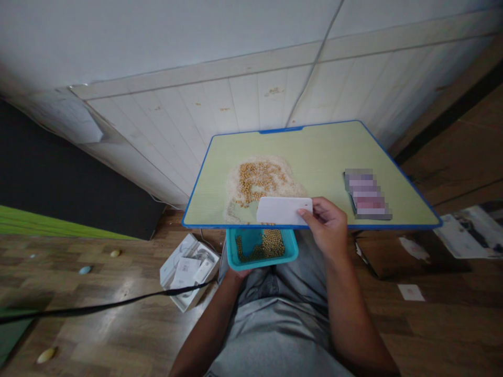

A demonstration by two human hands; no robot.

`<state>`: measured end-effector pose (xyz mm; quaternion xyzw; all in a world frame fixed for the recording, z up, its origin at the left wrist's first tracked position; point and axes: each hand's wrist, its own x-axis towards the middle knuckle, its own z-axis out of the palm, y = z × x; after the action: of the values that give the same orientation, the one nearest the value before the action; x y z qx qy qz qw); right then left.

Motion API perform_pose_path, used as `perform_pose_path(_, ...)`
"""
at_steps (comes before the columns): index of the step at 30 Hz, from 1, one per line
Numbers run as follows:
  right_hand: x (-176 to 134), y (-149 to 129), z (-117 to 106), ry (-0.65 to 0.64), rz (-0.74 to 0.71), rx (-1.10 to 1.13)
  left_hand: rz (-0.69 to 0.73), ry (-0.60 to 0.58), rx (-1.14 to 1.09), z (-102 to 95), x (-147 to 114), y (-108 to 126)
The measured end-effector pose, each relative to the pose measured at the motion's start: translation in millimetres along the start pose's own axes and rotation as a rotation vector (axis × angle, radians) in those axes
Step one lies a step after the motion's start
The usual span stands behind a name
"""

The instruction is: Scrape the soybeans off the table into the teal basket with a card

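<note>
My right hand (326, 222) pinches one end of a flat white plastic card (281, 210), held level over the near edge of the table. Behind the card, a patch of pale rice-like grains (295, 183) with round yellow soybeans (247, 180) among them lies on the tabletop. Just below that edge, my left hand (240, 273) holds a turquoise plastic basket (262, 263) from underneath; most of its fingers are hidden. More soybeans (274, 243) lie in the basket, heaped towards its right side.
The pale green table (322, 149) has a blue rim and stands against the wall. A blurred-out dark rectangular object (367, 193) lies on its right part. An open white box (188, 267) sits on the floor at left, with a black strap (129, 299) crossing in front.
</note>
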<state>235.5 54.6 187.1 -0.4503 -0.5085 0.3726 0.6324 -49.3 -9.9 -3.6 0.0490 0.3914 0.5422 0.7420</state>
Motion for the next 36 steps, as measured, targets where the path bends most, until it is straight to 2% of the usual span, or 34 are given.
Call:
perform_pose_path(9,0.4,-3.2,0.7,0.004,0.014,0.009,0.019,0.06,0.006,24.6,-5.9,1.5)
perform_pose_path(15,0.7,-3.6,1.9,0.014,0.012,0.016,-0.014,-0.079,0.026,41.6,-17.8,10.0)
perform_pose_path(23,0.8,-2.1,2.4,0.007,0.025,0.006,-0.044,-0.044,0.024,49.8,-26.1,13.9)
perform_pose_path(27,1.2,-2.4,2.6,0.006,0.018,0.004,-0.046,-0.092,-0.005,56.5,-28.9,15.5)
perform_pose_path(32,1.6,-4.0,2.9,0.051,0.024,0.014,-0.104,-0.089,-0.034,60.1,-30.8,17.9)
perform_pose_path(36,0.4,-3.0,3.0,0.004,0.058,0.026,-0.091,-0.106,-0.013,67.3,-33.8,19.5)
